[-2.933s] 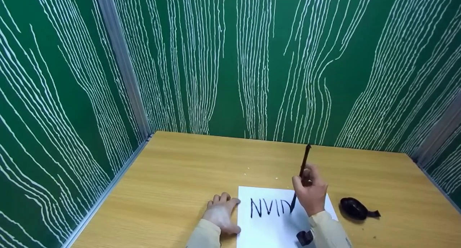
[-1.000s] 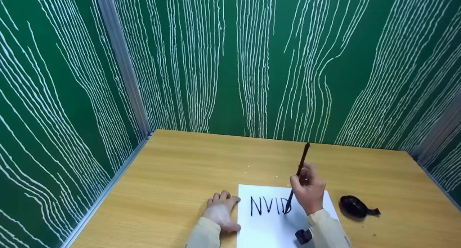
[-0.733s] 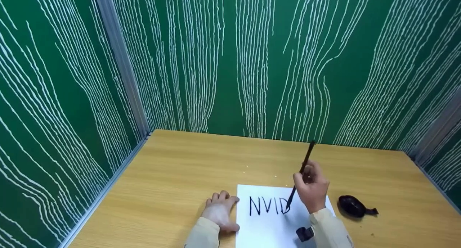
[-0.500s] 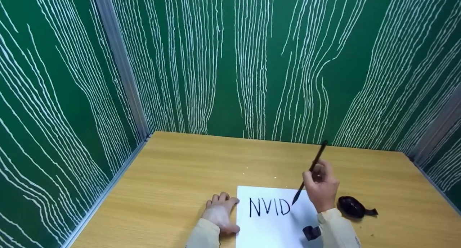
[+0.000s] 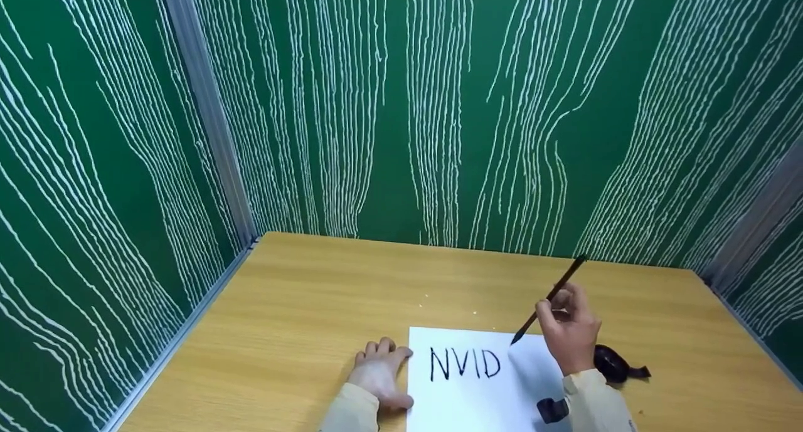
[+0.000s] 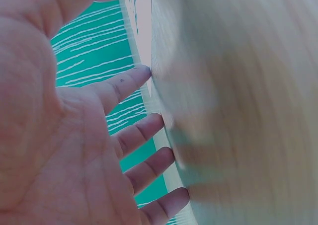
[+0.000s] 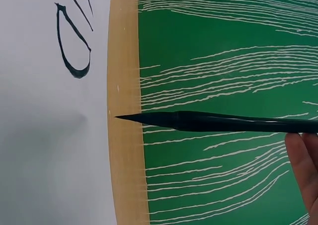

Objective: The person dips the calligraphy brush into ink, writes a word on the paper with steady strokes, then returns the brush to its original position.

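Observation:
My right hand [image 5: 572,331] pinches a dark calligraphy brush [image 5: 552,294], tilted with its tail up to the right. In the right wrist view the pointed black tip of the brush [image 7: 149,117] hangs apart from the paper [image 7: 44,160]. Black letters reading NVID [image 5: 464,363] run along the upper part of the white sheet [image 5: 464,407]. At the sheet's left edge my left hand [image 5: 378,375] rests with fingers spread, thumb and index fingertip at the paper. The left wrist view shows its fingertips [image 6: 166,158] touching the tabletop.
A black, ladle-shaped dish [image 5: 610,363] with a short handle sits right of the paper, partly hidden by my right hand. The wooden table [image 5: 301,294] bears several small white specks. Green panels [image 5: 389,168] with wavy white lines enclose it at the back and sides.
The D was finished with its lower curve. Then my right hand lifted the brush off the letter and moved right, tilting it more. My left hand stayed at the sheet's edge.

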Demonstrator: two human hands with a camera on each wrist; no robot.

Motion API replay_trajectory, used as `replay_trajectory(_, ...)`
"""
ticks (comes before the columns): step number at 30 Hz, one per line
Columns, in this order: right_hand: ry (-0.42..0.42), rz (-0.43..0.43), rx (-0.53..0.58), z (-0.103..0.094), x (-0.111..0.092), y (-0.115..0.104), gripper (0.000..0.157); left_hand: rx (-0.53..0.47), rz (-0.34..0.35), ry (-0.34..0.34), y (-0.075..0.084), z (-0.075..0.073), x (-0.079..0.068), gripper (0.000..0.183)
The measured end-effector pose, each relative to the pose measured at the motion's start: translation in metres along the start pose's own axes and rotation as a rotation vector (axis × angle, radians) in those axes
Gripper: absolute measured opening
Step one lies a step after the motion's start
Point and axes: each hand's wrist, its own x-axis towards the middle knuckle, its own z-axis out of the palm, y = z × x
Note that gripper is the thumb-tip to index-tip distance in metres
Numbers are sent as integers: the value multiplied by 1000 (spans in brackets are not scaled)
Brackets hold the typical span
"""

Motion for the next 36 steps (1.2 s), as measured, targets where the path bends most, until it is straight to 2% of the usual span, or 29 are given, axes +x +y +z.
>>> replay_trajectory(3,-4,2,17,1,-1,2,28,-13,-2,-9,1,-3,-2,87)
replay_trajectory(7,-20,-7,14,3,-4,3,32,-44,4,4,-2,1,-1,87)
replay_trajectory(12,-38,-17,-7,5,-7,3,32,-32,4,-3,-3,3,1,86)
replay_trajectory(15,-51,-17,-17,6,-7,4,31,-24,-3,-17,1,-2,-1,87)
replay_trajectory(30,-85,38,-54,9,-11,7,30,-20,-20,-34,6,-8,-5,87)
replay_trajectory(36,-82,32,-21,9,-11,7,28,-16,-11,-7,6,-9,-6,87)
